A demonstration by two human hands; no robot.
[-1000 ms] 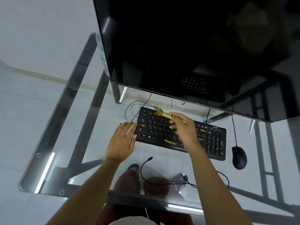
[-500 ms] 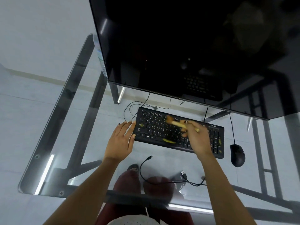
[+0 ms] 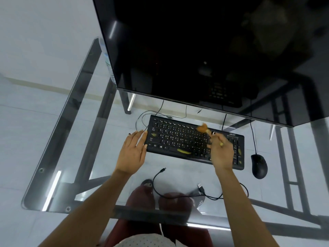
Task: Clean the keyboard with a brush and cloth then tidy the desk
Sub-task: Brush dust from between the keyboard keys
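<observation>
A black keyboard [image 3: 179,138] lies on the glass desk [image 3: 74,132] under the monitor. Yellow-green scraps sit on its space bar, left keys and number pad. My right hand [image 3: 221,152] grips a small wooden brush [image 3: 203,128], whose tan bristles touch the top key rows right of centre. My left hand [image 3: 132,152] rests flat with straight fingers against the keyboard's left edge. No cloth is in view.
A large black monitor [image 3: 195,50] overhangs the desk's back. A black mouse [image 3: 259,165] lies right of the keyboard. A loose black USB cable [image 3: 179,195] curls on the glass in front. My knees show through the glass.
My right hand has swept the brush rightward along the top key rows, from the left part to right of centre. The left hand stays at the keyboard's left edge.
</observation>
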